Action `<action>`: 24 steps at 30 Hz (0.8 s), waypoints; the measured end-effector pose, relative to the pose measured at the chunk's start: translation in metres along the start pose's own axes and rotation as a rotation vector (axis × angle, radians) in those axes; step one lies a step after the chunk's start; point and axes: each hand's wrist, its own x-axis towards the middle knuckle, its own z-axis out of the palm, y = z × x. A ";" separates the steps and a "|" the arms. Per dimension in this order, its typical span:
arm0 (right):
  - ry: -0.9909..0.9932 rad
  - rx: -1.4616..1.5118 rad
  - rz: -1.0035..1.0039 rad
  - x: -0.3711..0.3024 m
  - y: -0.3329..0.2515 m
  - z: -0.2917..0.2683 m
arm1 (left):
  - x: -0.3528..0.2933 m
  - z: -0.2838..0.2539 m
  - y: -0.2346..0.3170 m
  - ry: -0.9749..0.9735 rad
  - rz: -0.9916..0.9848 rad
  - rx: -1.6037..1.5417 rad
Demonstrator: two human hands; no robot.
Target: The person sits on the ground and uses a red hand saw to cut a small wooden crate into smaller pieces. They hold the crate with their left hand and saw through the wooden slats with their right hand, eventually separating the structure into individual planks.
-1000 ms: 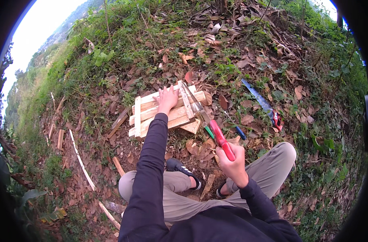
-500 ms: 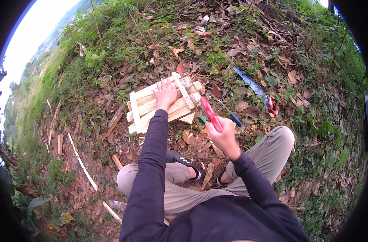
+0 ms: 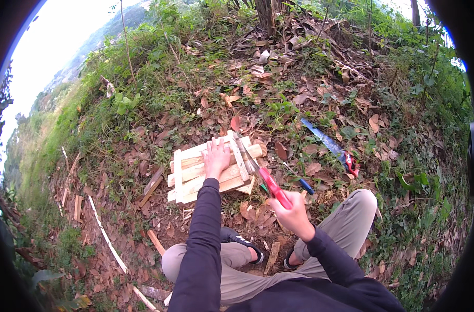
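Observation:
A small panel of pale wooden slats (image 3: 200, 182), joined by two crosspieces, lies on the ground in front of me. My left hand (image 3: 217, 157) rests flat on its upper slats, fingers spread. In my right hand (image 3: 294, 216) is the red handle of a handsaw (image 3: 272, 187). Its thin blade runs up along the panel's right crosspiece, over the slat ends; whether the teeth touch the wood cannot be made out. Beside the red handle, a green-handled tool (image 3: 264, 188) shows only in part.
To the right lie a blue-bladed saw with a red handle (image 3: 328, 143) and a blue-handled screwdriver (image 3: 305, 186). Wood offcuts (image 3: 272, 258) and a long pale strip (image 3: 107, 234) are scattered over the leafy ground. My bent legs (image 3: 336, 229) flank the near side.
The view has tilted up, so the scene sits lower. My right hand has drawn the handsaw back toward me, and more of its blade shows. My left hand stays on the panel.

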 end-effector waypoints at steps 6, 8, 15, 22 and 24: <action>0.034 -0.073 -0.075 0.001 -0.009 0.018 | -0.002 0.007 0.036 0.030 -0.020 0.111; 0.067 0.039 -0.022 0.020 -0.007 0.019 | 0.000 0.003 0.024 0.003 -0.101 0.042; -0.029 0.012 -0.018 -0.019 -0.019 0.001 | -0.002 -0.008 -0.011 -0.049 -0.128 -0.057; -0.005 -0.020 0.018 0.026 -0.021 0.013 | 0.002 0.001 0.007 -0.014 -0.100 -0.028; -0.045 -0.048 -0.010 -0.008 -0.017 -0.008 | -0.001 0.001 0.002 0.000 -0.077 -0.011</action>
